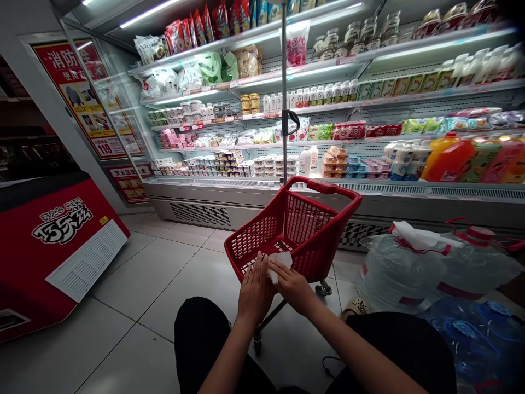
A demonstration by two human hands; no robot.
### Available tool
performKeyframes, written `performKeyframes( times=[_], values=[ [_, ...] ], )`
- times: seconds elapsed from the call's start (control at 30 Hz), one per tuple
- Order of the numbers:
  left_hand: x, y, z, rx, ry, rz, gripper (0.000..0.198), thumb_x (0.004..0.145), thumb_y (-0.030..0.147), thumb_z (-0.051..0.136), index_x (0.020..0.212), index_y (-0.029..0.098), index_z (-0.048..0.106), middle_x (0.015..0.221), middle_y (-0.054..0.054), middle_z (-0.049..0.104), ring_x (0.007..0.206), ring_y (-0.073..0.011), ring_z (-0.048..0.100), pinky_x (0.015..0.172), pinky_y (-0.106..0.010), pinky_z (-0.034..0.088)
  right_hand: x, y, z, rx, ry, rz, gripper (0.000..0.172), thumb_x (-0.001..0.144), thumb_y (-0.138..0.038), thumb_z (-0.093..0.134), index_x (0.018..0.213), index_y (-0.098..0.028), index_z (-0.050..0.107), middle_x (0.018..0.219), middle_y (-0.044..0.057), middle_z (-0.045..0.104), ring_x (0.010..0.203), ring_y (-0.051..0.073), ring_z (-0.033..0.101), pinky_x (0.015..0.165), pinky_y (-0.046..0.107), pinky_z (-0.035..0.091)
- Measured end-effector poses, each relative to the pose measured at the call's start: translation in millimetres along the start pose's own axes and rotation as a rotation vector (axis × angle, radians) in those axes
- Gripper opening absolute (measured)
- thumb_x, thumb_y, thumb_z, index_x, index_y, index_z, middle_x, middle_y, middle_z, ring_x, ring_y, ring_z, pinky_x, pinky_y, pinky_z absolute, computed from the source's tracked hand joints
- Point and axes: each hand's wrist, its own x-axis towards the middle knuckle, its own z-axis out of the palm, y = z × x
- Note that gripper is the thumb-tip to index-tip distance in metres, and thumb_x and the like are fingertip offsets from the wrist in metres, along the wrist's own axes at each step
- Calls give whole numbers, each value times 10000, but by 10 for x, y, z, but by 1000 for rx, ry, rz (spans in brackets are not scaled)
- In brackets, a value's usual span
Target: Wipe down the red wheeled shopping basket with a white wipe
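Observation:
A red shopping cart point(305, 219) with a latticed plastic basket stands in front of my knees. My left hand point(255, 290) lies at the basket's near edge, its fingers stretched out and close together, seemingly holding nothing. Just beside it, my right hand point(293, 285) presses a thin white wipe point(284, 259) against the near corner of the basket. Part of the wipe sticks out above the right fingers, and some white shows between the two hands. Whether the left palm touches the wipe is hidden.
Behind the cart runs a lit refrigerated shelf unit point(197, 189) with bottles, cups and bags. A red freezer chest point(61, 246) is at left. Large bagged water jugs point(402, 268) and blue bottles point(471, 339) stand on the tiled floor point(151, 284) at right.

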Motion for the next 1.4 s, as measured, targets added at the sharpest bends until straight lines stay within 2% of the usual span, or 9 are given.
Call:
performKeyframes(
  times=[0.2,0.3,0.43,0.63,0.77,0.9,1.17,1.27,1.4],
  values=[
    [-91,-266,-86,-74,-29,11,779,1051,285,443,1674,230,-22,1706,-98,282,1560,-254,313,1233,-478,353,-197,785,-390,-72,43,176,522,1051,-166,384,1567,-222,437,1571,82,519,1493,223,428,1137,459,497],
    [-124,-350,-56,-38,-8,-4,755,1058,293,442,1676,248,12,1684,-77,342,1565,-256,300,1239,-482,345,-231,930,-425,-75,81,243,495,1082,-242,365,1570,-206,437,1571,94,519,1503,235,413,1188,486,443],
    [-119,-316,36,-21,34,-21,812,1034,312,490,1676,201,4,1691,-112,319,1565,-273,296,1251,-498,325,-162,649,-258,-51,133,282,506,1072,-217,362,1570,-165,439,1558,115,531,1506,233,409,1204,472,432],
    [-105,-235,142,-31,62,-42,932,947,201,556,1671,169,-31,1695,-157,289,1535,-304,355,1238,-528,339,14,-127,124,-16,45,72,629,962,-63,441,1584,-155,411,1560,109,529,1506,221,408,1155,416,483],
    [-111,-257,158,-26,54,-56,958,908,94,506,1665,172,-77,1696,-161,284,1504,-300,409,1221,-530,364,46,-246,161,-28,29,-16,669,935,-44,461,1591,-159,394,1568,102,519,1500,214,416,1129,405,500],
    [-105,-294,123,-4,29,-10,866,989,191,506,1673,201,-25,1689,-141,310,1496,-285,423,1216,-501,377,-54,99,-38,-61,-20,-14,655,954,-45,427,1592,-191,395,1571,89,517,1493,203,427,1111,402,502],
    [-115,-271,85,15,9,-28,817,1024,237,493,1676,191,4,1694,-120,305,1503,-276,411,1228,-483,367,-333,1035,-519,-164,44,274,526,1075,-246,334,1598,-239,393,1582,79,504,1485,246,442,1101,468,504],
    [-132,-261,117,43,9,-17,822,1022,214,489,1676,188,-9,1700,-117,291,1507,-269,406,1229,-473,369,-362,1113,-537,-131,98,308,536,1083,-280,325,1617,-251,356,1597,63,488,1506,240,410,1174,483,447],
    [-145,-253,162,96,22,-3,811,1012,139,444,1676,190,-18,1701,-107,286,1504,-256,413,1226,-462,374,-350,940,-393,-46,181,327,537,1088,-279,321,1624,-243,343,1604,59,480,1543,227,338,1243,489,372]
  ],
)
